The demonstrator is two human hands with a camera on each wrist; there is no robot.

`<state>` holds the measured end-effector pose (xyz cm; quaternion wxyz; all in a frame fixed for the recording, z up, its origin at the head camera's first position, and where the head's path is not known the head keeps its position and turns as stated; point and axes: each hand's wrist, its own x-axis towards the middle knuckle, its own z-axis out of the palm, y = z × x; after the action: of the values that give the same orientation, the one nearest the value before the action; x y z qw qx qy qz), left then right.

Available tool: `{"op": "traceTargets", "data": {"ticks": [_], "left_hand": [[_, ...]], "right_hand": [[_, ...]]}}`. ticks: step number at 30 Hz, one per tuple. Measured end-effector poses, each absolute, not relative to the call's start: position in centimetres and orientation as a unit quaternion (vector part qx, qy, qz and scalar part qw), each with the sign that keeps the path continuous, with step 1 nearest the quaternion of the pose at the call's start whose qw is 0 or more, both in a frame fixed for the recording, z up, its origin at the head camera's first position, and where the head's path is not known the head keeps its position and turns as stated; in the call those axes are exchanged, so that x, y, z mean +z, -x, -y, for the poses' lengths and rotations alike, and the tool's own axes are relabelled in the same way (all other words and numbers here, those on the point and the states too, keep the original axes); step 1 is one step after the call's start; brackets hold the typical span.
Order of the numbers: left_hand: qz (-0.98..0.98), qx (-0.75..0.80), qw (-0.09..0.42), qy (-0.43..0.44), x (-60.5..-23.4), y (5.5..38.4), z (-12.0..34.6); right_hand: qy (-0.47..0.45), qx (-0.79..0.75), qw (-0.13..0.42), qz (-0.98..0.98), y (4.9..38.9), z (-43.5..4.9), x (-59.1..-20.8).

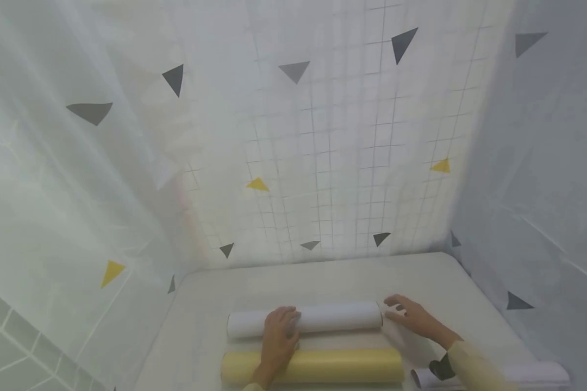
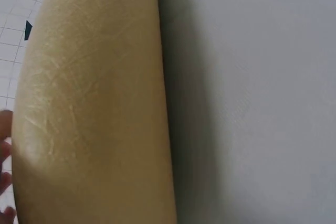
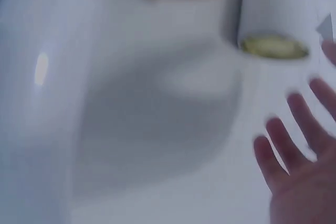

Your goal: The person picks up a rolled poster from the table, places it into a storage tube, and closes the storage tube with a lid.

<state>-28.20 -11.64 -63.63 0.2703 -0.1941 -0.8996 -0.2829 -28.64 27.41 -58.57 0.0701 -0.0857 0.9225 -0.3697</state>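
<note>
A white roll [image 1: 337, 317] lies crosswise on the pale table, with a yellow roll [image 1: 347, 365] parallel to it on the near side. My left hand [image 1: 280, 336] reaches over the yellow roll, its fingers resting on the white one. The left wrist view is mostly filled by the creased yellow roll [image 2: 94, 98], with fingertips [image 2: 5, 124] at the left edge. Just beyond the white roll's right end is my right hand [image 1: 416, 317], fingers spread and holding nothing. In the right wrist view that hand [image 3: 307, 177] stands apart from the white roll's yellowish end [image 3: 274, 47].
Another white roll [image 1: 528, 373] lies at the near right, under my right forearm. The pale table [image 1: 323, 279] has rounded far corners. Translucent sheeting [image 1: 332, 136] with grey and yellow triangles hangs behind and on both sides.
</note>
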Motion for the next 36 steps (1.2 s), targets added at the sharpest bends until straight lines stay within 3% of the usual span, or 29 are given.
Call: {"op": "traceTargets", "data": {"ticks": [8, 16, 21, 29, 36], "left_hand": [[0.901, -0.294, 0.246, 0.205, -63.8, 27.8, 11.4], [0.918, -0.327, 0.129, 0.182, -62.9, 27.3, 11.6], [0.917, -0.332, 0.067, 0.211, -62.9, 27.1, 11.9], [0.914, -0.298, 0.062, 0.268, -62.9, 26.8, 11.8], [0.919, -0.26, 0.095, 0.282, -62.3, 26.8, 11.8]], "right_hand": [[0.208, -0.366, 0.159, -0.893, 27.3, -32.0, -56.7], [0.211, -0.324, 0.21, -0.898, 26.7, -34.8, -56.3], [0.2, -0.292, 0.218, -0.91, 26.1, -35.8, -55.8], [0.126, -0.238, 0.259, -0.928, 25.1, -36.8, -56.4], [0.097, -0.228, 0.268, -0.931, 24.0, -37.0, -56.9]]}}
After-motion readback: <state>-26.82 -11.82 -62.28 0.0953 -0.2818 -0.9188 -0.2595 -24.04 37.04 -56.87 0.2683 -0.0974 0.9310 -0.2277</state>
